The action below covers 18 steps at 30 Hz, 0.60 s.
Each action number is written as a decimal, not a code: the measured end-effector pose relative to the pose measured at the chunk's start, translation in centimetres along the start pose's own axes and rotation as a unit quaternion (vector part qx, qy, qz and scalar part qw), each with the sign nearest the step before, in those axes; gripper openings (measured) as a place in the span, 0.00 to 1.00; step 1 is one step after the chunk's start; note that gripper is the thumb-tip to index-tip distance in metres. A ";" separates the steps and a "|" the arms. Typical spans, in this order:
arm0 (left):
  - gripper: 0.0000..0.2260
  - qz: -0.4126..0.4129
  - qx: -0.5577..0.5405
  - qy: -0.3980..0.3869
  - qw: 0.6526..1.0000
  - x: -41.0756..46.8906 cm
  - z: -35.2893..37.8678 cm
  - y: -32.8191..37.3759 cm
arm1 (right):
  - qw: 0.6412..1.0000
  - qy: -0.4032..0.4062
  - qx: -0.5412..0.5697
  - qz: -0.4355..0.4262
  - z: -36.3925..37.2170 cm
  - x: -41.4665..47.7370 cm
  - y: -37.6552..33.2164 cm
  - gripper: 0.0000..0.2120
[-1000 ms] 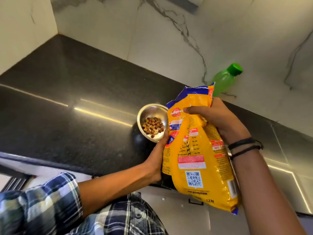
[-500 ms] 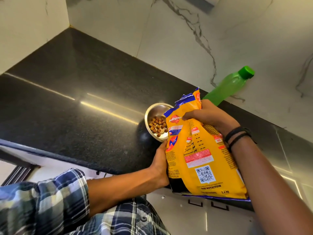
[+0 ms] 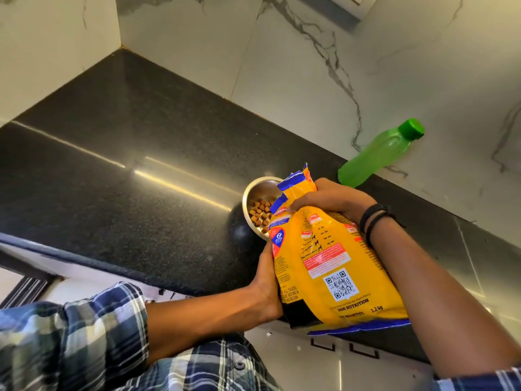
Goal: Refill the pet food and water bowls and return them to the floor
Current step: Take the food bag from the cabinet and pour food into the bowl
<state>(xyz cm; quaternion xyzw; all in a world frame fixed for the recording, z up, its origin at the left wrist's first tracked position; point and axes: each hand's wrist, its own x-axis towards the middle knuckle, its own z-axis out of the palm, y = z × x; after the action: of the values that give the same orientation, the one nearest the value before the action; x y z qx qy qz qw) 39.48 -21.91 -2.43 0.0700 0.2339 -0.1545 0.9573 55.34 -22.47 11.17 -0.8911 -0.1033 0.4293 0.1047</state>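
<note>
A small steel bowl [image 3: 255,197] stands on the black counter [image 3: 127,176] with brown kibble [image 3: 260,213] in its bottom. A yellow dog food bag [image 3: 324,263] is tilted over it, its torn top at the bowl's rim. My right hand [image 3: 329,200] grips the bag near the top, fingers curled round it. My left hand [image 3: 267,280] holds the bag's lower left side; its fingers are hidden behind the bag. A green water bottle [image 3: 377,153] with a green cap stands against the wall behind.
Marble wall tiles rise behind the counter and at the left corner. The counter's front edge runs diagonally below my arms, with white cabinet fronts [image 3: 324,368] under it. Only one bowl is in view.
The bag has tipped further forward and its top has come down over the bowl, covering more of it. The view has shifted, so everything sits lower and more to the right.
</note>
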 end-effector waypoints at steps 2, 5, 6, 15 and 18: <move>0.27 -0.011 0.009 0.009 1.000 0.1 -0.2 0.0 | 1.000 0.003 -0.017 -0.007 0.1 0.2 -0.1 0.33; 0.21 -0.022 0.017 0.004 1.000 0.4 -0.4 -0.1 | 0.999 0.020 -0.046 -0.014 0.0 0.3 -0.1 0.32; 0.21 -0.026 0.017 -0.001 1.000 0.4 -0.4 -0.1 | 0.998 0.027 -0.052 -0.016 -0.1 0.3 0.0 0.31; 0.38 -0.033 -0.050 -0.049 0.997 -0.2 1.3 0.5 | 0.997 0.046 -0.036 -0.059 -1.5 0.2 0.5 0.15; 0.30 -0.022 -0.036 -0.055 0.998 0.0 1.5 0.4 | 0.997 0.030 -0.047 -0.061 -1.4 0.3 0.5 0.17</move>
<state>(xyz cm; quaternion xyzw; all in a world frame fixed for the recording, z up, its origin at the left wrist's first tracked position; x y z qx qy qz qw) 40.29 -21.86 -1.08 0.0217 0.1874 -0.1707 0.9671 56.69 -22.97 11.70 -0.8994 -0.1747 0.3900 0.0918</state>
